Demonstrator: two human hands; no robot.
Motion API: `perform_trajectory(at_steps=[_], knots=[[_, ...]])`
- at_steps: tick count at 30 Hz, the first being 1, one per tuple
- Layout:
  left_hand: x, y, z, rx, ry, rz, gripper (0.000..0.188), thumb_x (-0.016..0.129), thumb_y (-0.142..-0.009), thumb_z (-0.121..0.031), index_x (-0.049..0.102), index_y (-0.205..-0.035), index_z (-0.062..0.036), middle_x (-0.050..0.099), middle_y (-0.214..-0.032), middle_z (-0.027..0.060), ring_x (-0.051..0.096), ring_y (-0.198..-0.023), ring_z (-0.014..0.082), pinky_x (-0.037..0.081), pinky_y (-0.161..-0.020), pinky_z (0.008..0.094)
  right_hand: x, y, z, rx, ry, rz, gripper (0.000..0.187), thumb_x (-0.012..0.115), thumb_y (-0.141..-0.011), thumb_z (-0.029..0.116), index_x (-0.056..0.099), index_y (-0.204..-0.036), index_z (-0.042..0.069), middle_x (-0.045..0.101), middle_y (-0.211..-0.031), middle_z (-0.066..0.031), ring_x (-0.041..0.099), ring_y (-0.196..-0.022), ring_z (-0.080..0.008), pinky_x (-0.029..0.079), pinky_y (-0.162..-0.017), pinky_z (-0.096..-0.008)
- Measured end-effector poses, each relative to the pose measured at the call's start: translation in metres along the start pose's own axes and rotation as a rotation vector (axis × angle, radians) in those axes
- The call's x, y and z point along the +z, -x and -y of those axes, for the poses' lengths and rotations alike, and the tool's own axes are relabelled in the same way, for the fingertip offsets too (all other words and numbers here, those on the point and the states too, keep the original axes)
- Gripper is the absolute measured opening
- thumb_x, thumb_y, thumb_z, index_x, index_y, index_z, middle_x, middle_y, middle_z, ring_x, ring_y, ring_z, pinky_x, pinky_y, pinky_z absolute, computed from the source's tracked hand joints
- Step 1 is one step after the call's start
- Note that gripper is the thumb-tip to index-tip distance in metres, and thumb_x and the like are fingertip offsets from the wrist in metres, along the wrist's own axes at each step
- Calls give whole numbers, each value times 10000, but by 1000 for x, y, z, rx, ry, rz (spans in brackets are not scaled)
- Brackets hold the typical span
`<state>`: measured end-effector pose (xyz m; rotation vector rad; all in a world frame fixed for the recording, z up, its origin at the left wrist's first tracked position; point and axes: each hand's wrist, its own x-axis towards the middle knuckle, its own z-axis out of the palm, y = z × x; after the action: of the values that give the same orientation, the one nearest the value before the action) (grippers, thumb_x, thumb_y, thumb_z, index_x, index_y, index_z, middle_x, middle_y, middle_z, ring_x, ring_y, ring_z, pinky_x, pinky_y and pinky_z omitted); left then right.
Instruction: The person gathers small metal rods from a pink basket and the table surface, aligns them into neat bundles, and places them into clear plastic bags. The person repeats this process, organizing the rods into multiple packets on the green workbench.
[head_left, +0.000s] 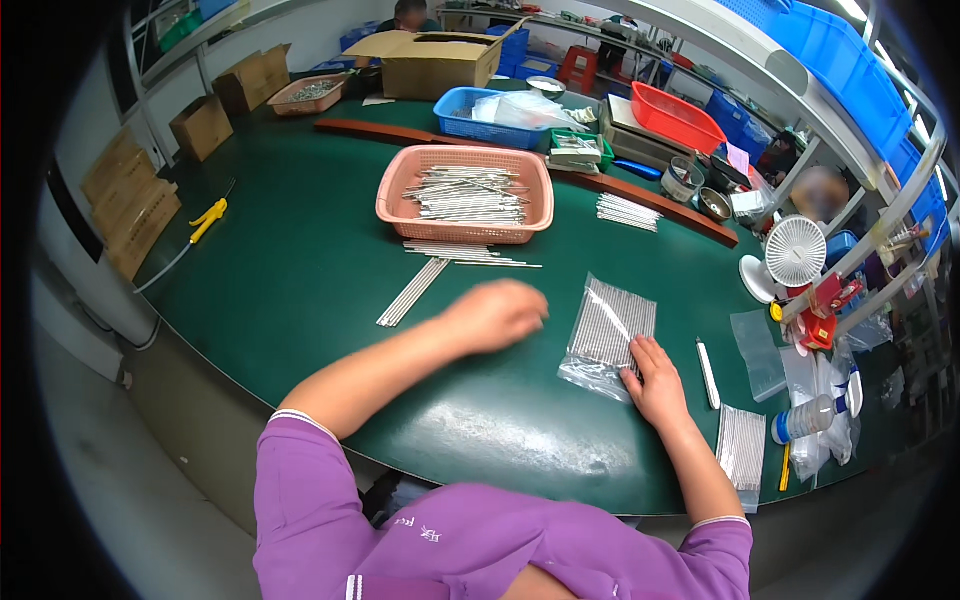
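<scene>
In the head view, a clear bag of thin metal rods lies flat on the green table, right of the centre of the frame. Its right side is touched by the right hand, whose fingers are stretched nearly straight and laid on the film; nothing is seen to be gripped by it. The left hand, blurred near the centre, is loosely curled; whether anything is held in it cannot be told.

The bag is best steadied by light, flat pressure, so that the rods are kept side by side and the slack film at its lower end is not creased. Any added rods would best be lined up end to end first, as the film could be snagged by a stray tip.

Leftward, green surface is left between the bag and the slanted rod bundle; above that bundle, loose rods are set against the pink basket. To the right, movement is narrowed by the white tool and, at lower right, by a second filled bag, laid close to the table's curved near edge, where care is needed.
</scene>
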<state>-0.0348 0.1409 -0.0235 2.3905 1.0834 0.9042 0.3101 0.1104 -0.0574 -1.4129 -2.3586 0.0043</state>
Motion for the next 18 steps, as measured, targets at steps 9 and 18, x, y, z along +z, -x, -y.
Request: perform_trajectory(at_steps=[9,18], knots=[[-113,-68,149,-745,-552,246,859,864,-622,-446,584,-1267,47,573,-1323,229,540,-1246,349,425,-1067,401,1,-2,9,22,-118,-52,458,681,-830,192,598,-1253,36,556,-1360,-146,462,-1325,-354,387,-1085,-452],[-105,-90,158,-571,-726,371,587,854,-629,-327,685,-1074,16,650,-1182,216,630,-1102,348,510,-938,450,-1,-3,11,50,-121,-42,444,681,-822,173,603,-1238,38,560,-1352,-142,465,-1321,-355,392,-1077,-457]])
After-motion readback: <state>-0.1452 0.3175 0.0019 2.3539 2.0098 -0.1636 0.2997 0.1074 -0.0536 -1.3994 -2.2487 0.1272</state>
